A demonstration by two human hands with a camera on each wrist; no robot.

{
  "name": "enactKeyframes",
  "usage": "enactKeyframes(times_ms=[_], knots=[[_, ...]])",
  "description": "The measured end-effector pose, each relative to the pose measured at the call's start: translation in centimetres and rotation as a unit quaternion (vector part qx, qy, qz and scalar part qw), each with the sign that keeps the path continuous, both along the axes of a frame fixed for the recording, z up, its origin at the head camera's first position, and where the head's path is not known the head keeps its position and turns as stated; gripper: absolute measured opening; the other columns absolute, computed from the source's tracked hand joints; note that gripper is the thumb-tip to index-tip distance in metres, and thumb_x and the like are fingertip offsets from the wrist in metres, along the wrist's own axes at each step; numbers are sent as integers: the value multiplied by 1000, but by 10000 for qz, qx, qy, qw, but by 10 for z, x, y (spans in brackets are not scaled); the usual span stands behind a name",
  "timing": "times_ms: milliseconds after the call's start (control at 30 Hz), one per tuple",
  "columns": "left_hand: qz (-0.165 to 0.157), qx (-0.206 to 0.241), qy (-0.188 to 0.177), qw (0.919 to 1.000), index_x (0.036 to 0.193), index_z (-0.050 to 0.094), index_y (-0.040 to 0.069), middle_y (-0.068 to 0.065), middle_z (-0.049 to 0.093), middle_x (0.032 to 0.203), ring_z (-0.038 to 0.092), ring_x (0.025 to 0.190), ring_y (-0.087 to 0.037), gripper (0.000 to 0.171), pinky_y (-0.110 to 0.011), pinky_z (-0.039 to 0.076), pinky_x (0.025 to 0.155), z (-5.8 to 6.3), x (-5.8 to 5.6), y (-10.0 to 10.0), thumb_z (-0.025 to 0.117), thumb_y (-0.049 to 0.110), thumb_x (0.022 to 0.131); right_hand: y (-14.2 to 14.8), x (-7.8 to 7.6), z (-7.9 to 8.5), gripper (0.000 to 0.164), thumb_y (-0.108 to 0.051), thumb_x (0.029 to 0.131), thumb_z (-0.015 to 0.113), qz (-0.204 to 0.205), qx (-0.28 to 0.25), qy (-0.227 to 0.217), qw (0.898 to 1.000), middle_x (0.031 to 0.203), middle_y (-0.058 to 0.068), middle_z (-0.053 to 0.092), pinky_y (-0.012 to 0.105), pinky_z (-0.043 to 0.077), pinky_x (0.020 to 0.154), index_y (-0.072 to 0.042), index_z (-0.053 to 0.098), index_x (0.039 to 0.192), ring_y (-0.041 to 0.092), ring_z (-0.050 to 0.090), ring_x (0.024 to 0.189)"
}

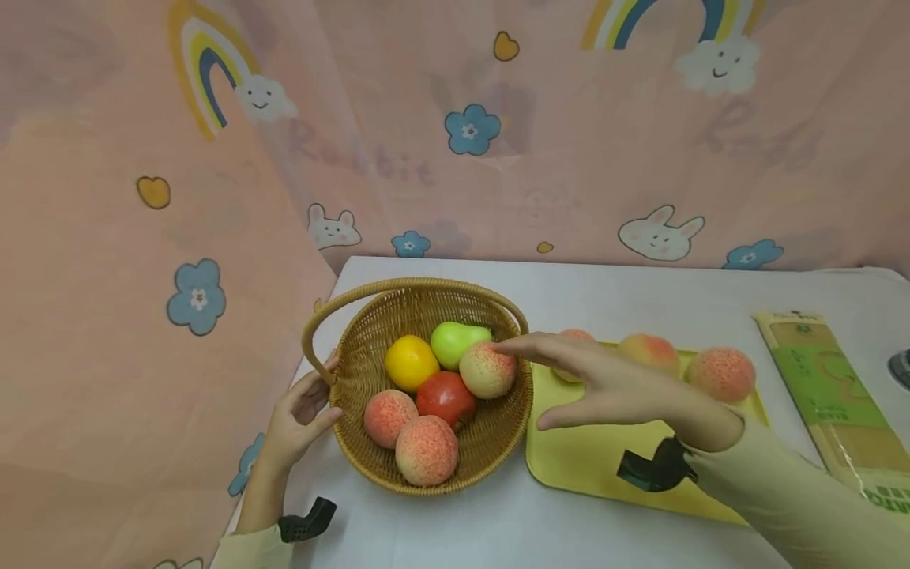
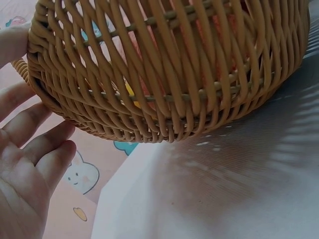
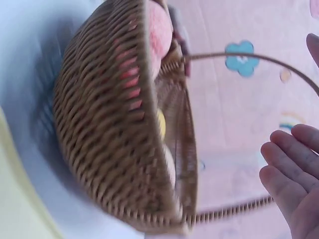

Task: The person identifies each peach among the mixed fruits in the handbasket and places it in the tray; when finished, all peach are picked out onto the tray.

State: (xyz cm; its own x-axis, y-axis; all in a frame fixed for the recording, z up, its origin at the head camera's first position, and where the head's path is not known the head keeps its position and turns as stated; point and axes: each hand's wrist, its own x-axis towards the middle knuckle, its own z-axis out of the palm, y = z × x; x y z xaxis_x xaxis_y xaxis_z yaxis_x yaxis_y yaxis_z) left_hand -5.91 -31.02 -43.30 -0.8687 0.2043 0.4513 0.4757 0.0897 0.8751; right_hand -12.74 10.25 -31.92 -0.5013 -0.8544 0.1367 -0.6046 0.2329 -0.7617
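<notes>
A wicker basket (image 1: 426, 490) with a tall arched handle (image 1: 419, 282) stands on the white table. Inside lie a yellow round fruit (image 1: 411, 363), a green pear (image 1: 458, 342), a red fruit (image 1: 446, 397) and three peaches (image 1: 426, 450). My left hand (image 1: 302, 419) grips the basket's left rim by the handle's base, its thumb and fingers at the rim in the left wrist view. Over the basket's right edge, my right hand (image 1: 604, 383) holds nothing, fingers straight and thumb spread. Its fingertips overlap the rightmost peach in the head view; the right wrist view shows them beyond the rim.
Right of the basket, a yellow tray (image 1: 590, 462) carries three peaches (image 1: 721, 374) along its far side, partly behind my right hand. A green and brown flat package (image 1: 828, 387) lies farther right. A dark object (image 1: 901, 367) sits at the right edge. Printed pink cloth (image 1: 554, 174) hangs behind.
</notes>
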Motion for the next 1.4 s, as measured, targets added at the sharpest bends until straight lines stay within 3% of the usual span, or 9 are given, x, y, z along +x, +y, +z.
enactKeyframes(times_ms=[167,333,500,633,800,1067,1400], knots=[[94,-116,-57,9999,136,33,-19,-25,36,147,40,136,-14,61,-22,37,108,1,0,1,59,-16,81,-43,-8,8,72,-37,83,72,378,198,-255,9988,148,-4,40,45,37,110,-19,39,144,19,40,135],[213,-281,-153,9993,137,35,-16,-28,31,149,39,137,-15,61,-21,38,107,5,0,1,60,-16,81,-85,-20,12,69,-29,84,73,798,279,-382,9957,146,2,42,44,34,112,-12,40,143,24,40,135],[61,-185,11,9998,136,33,-19,-31,32,147,38,138,-16,61,-23,36,109,5,-2,0,60,-16,81,-121,-35,13,68,-23,83,74,1024,486,-399,9928,144,7,45,39,32,114,-7,41,140,23,40,135],[-25,-77,45,10000,136,33,-19,-32,30,146,39,137,-16,61,-23,37,108,0,-3,0,59,-17,81,-143,-48,6,69,-23,82,74,1306,721,-644,9867,144,8,45,35,31,115,-5,42,140,20,40,136],[88,-108,-16,9999,135,35,-18,-33,31,146,41,136,-15,61,-23,40,106,-3,0,1,59,-18,79,-164,-58,-8,68,-20,83,72,1605,1084,-978,9762,145,7,45,31,32,114,-6,41,142,17,40,136],[68,-104,1,9999,136,34,-19,-24,37,147,41,136,-15,60,-23,38,108,-2,0,-1,59,-17,81,-189,-58,-31,63,-11,84,71,2034,1505,-1557,9548,146,9,43,27,30,114,-3,42,139,21,37,138],[147,-240,-24,9996,137,36,-16,-29,32,147,41,135,-13,60,-21,39,107,-3,0,-2,59,-16,81,-198,-53,-52,67,-9,80,73,2015,2086,-1406,9466,143,5,46,24,34,109,-6,44,140,14,42,130]])
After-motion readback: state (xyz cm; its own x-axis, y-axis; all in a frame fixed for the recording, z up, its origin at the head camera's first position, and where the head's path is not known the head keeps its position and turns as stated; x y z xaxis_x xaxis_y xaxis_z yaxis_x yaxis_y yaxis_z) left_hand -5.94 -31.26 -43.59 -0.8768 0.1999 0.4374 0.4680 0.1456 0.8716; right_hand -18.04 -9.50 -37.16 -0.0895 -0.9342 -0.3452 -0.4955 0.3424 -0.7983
